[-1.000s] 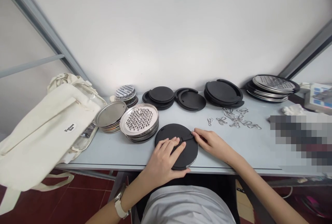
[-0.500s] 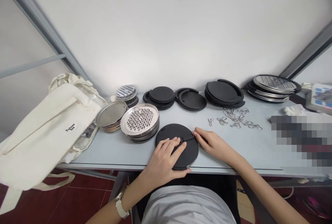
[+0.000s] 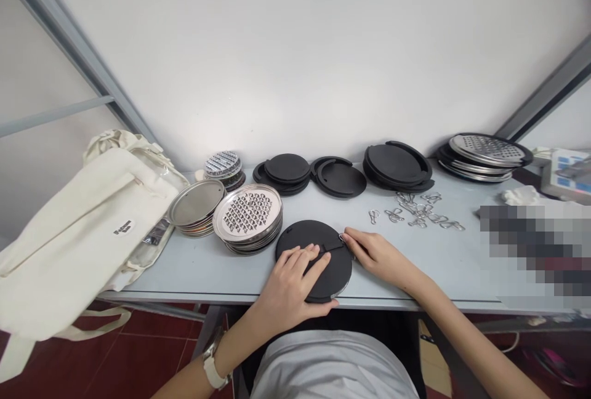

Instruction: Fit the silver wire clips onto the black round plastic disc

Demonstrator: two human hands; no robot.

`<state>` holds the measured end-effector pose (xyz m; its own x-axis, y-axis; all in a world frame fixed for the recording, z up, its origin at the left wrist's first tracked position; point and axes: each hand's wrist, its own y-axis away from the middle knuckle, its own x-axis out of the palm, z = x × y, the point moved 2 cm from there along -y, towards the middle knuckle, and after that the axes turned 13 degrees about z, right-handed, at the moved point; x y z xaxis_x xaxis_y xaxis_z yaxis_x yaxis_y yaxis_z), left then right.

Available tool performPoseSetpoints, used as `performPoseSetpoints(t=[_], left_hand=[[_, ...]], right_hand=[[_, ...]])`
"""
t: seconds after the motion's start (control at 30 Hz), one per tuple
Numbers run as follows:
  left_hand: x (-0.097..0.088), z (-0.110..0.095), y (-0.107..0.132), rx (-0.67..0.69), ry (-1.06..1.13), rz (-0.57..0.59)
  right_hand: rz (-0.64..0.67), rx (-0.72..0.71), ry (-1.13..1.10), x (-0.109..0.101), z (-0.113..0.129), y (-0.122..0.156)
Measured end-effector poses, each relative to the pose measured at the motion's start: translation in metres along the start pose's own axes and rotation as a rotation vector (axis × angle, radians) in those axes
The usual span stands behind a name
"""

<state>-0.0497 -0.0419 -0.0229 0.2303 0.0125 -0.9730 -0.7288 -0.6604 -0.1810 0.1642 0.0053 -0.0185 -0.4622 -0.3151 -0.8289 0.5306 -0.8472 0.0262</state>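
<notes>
A round black disc point(image 3: 298, 234), with a metal edge showing at its lower right, lies near the table's front edge. My left hand point(image 3: 295, 282) presses its fingers flat on top, the thumb at the disc's near rim. At the right rim, my right hand point(image 3: 372, 254) pinches a small metal wire clip point(image 3: 342, 237), mostly hidden by the fingertips. Several similar loose wire clips point(image 3: 418, 209) lie beyond the right hand. Left of the disc sits a stack of round metal graters point(image 3: 248, 213).
Plain metal discs point(image 3: 196, 199) and small graters point(image 3: 223, 165) are stacked at left. Black round plates point(image 3: 287, 168) and black holders point(image 3: 397, 165) line the wall. Assembled graters point(image 3: 487, 149) stand at back right. A cream bag point(image 3: 87, 233) hangs over the left edge.
Both hands keep almost the same place on the black disc and the clip. The whole view has shifted very slightly.
</notes>
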Motion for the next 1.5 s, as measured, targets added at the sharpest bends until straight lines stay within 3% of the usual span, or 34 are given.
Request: performPoseSetpoints(t=[1.5], left_hand=[[0.0001, -0.0004, -0.0011, -0.007, 0.004, 0.001]], right_hand=[[0.019, 0.02, 0.057, -0.0005, -0.0032, -0.0007]])
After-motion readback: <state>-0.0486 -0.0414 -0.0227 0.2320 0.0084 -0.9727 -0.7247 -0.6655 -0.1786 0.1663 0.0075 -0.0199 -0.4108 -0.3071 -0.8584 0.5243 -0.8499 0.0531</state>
